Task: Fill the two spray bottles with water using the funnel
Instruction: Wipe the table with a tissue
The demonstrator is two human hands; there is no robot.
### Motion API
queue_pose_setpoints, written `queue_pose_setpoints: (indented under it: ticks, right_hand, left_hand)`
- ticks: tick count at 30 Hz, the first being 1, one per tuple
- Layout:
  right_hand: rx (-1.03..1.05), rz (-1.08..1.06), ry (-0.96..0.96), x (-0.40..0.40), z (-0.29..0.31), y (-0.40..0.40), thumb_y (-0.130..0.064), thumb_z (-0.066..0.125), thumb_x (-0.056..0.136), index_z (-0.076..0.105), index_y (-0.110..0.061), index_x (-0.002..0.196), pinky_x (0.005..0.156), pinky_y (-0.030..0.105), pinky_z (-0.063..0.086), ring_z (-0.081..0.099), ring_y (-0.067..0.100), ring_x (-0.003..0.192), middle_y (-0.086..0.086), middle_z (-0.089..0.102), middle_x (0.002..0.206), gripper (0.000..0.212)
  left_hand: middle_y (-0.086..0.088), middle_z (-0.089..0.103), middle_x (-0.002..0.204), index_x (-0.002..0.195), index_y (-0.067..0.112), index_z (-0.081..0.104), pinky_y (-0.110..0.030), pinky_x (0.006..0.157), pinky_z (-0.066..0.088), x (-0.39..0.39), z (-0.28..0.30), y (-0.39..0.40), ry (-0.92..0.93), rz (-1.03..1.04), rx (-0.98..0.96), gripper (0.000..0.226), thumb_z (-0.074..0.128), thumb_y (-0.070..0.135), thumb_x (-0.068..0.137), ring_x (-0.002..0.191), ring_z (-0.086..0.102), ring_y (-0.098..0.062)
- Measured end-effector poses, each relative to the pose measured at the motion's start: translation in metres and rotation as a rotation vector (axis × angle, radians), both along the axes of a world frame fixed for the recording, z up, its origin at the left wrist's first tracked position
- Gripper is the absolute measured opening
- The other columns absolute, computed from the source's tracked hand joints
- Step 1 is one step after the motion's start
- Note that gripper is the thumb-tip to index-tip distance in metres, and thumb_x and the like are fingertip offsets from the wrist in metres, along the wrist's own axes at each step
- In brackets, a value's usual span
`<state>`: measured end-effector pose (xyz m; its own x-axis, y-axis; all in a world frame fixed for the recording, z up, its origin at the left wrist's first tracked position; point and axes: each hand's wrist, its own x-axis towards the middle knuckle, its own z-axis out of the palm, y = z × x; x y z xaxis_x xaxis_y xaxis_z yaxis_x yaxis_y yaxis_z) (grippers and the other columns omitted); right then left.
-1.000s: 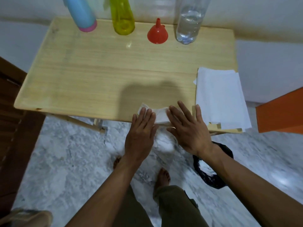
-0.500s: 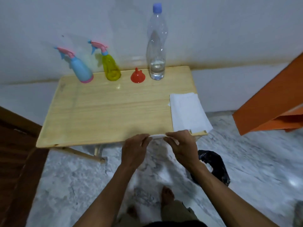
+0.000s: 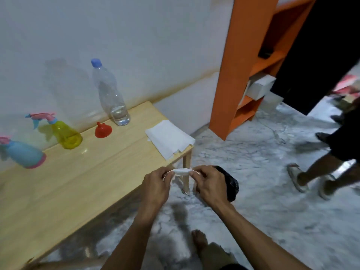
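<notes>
A blue spray bottle (image 3: 24,155) and a yellow spray bottle (image 3: 65,134), both with pink trigger heads, stand at the back of the wooden table (image 3: 78,182). A red funnel (image 3: 103,130) sits mouth-down beside a clear water bottle (image 3: 111,98) with a blue cap and a little water in it. My left hand (image 3: 155,185) and my right hand (image 3: 209,183) hold the two ends of a crumpled white tissue (image 3: 181,171) off the table's near right corner, far from the bottles.
A stack of white tissues (image 3: 169,139) lies at the table's right end. A black bag (image 3: 230,185) sits on the marble floor under my right hand. An orange shelf (image 3: 239,61) stands to the right. Another person's legs (image 3: 321,170) are at the far right.
My hands lifted the tissue off the table edge and now hold it in the air, bunched between them. My view swung right, bringing the shelf and another person into sight.
</notes>
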<state>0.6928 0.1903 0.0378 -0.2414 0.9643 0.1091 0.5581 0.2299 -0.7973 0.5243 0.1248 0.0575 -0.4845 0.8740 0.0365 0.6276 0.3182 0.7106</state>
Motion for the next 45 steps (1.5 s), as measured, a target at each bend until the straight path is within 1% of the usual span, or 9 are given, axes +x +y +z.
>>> queue_pose_setpoints:
  ticks: [5, 10, 16, 21, 26, 30, 34, 40, 45]
  right_hand:
    - [-0.116, -0.218, -0.059, 0.062, -0.01, -0.037, -0.027, 0.068, 0.096, 0.078, -0.019, 0.096, 0.067, 0.037, 0.052, 0.061, 0.015, 0.076, -0.002, 0.071, 0.088, 0.013]
    - [-0.196, -0.412, -0.091, 0.101, -0.018, -0.038, -0.035, 0.067, 0.094, 0.074, -0.026, 0.088, 0.061, 0.038, 0.051, 0.062, 0.015, 0.071, -0.008, 0.067, 0.076, 0.013]
    - [-0.206, -0.52, -0.103, 0.122, -0.029, -0.007, -0.03, 0.064, 0.097, 0.074, -0.023, 0.089, 0.07, 0.038, 0.052, 0.06, 0.016, 0.09, -0.009, 0.06, 0.092, 0.015]
    - [-0.278, -0.522, -0.142, 0.131, -0.056, 0.044, -0.033, 0.063, 0.096, 0.074, -0.025, 0.088, 0.071, 0.038, 0.055, 0.059, 0.019, 0.095, -0.005, 0.058, 0.098, 0.016]
    - [-0.38, -0.478, -0.199, 0.139, -0.078, 0.108, -0.033, 0.063, 0.096, 0.072, -0.022, 0.087, 0.065, 0.034, 0.05, 0.063, 0.018, 0.085, -0.003, 0.066, 0.09, 0.017]
    - [-0.445, -0.455, -0.271, 0.144, -0.099, 0.166, -0.039, 0.061, 0.098, 0.073, -0.025, 0.093, 0.067, 0.031, 0.05, 0.062, 0.015, 0.091, -0.006, 0.068, 0.093, 0.018]
    - [-0.514, -0.423, -0.375, 0.146, -0.133, 0.218, -0.044, 0.056, 0.098, 0.072, -0.028, 0.097, 0.069, 0.034, 0.053, 0.058, 0.016, 0.102, -0.005, 0.063, 0.103, 0.023]
    - [-0.562, -0.396, -0.416, 0.146, -0.17, 0.268, -0.037, 0.061, 0.095, 0.075, -0.025, 0.093, 0.07, 0.037, 0.056, 0.061, 0.022, 0.103, -0.001, 0.068, 0.103, 0.018]
    - [-0.595, -0.383, -0.375, 0.143, -0.191, 0.298, -0.039, 0.061, 0.096, 0.071, -0.026, 0.117, 0.081, 0.041, 0.056, 0.057, 0.022, 0.118, 0.0, 0.065, 0.118, 0.027]
  left_hand:
    - [0.003, 0.065, 0.07, 0.082, 0.024, 0.07, -0.034, 0.058, 0.046, 0.061, -0.021, 0.004, -0.055, -0.217, -0.102, 0.018, 0.061, 0.03, 0.097, 0.069, 0.064, -0.021]
    - [0.006, 0.068, 0.079, 0.092, 0.03, 0.073, -0.03, 0.057, 0.044, 0.105, -0.026, 0.018, 0.005, -0.27, -0.176, 0.013, 0.061, 0.036, 0.096, 0.072, 0.065, -0.019]
    - [0.009, 0.066, 0.074, 0.095, 0.027, 0.077, -0.027, 0.057, 0.04, 0.134, -0.032, 0.061, 0.016, -0.294, -0.188, 0.016, 0.063, 0.035, 0.095, 0.066, 0.061, -0.012]
    - [0.006, 0.06, 0.064, 0.077, 0.025, 0.072, -0.027, 0.049, 0.036, 0.146, -0.057, 0.114, -0.001, -0.258, -0.295, 0.021, 0.062, 0.034, 0.093, 0.062, 0.06, -0.013]
    - [0.005, 0.069, 0.085, 0.091, 0.027, 0.073, -0.03, 0.063, 0.051, 0.156, -0.084, 0.176, 0.058, -0.253, -0.424, 0.018, 0.059, 0.036, 0.096, 0.075, 0.063, -0.015]
    - [0.001, 0.07, 0.096, 0.095, 0.026, 0.073, -0.029, 0.063, 0.041, 0.165, -0.107, 0.233, 0.079, -0.242, -0.507, 0.022, 0.053, 0.034, 0.1, 0.084, 0.064, -0.019]
    - [-0.001, 0.068, 0.1, 0.1, 0.024, 0.073, -0.031, 0.07, 0.045, 0.17, -0.136, 0.281, 0.085, -0.223, -0.564, 0.023, 0.052, 0.032, 0.1, 0.092, 0.063, -0.021]
    - [-0.004, 0.072, 0.091, 0.093, 0.018, 0.076, -0.027, 0.063, 0.039, 0.174, -0.169, 0.328, 0.063, -0.159, -0.651, 0.021, 0.058, 0.029, 0.098, 0.076, 0.061, -0.02]
    - [-0.011, 0.074, 0.107, 0.114, 0.014, 0.074, -0.032, 0.074, 0.048, 0.175, -0.184, 0.356, -0.027, -0.116, -0.624, 0.024, 0.065, 0.025, 0.094, 0.101, 0.068, -0.029]
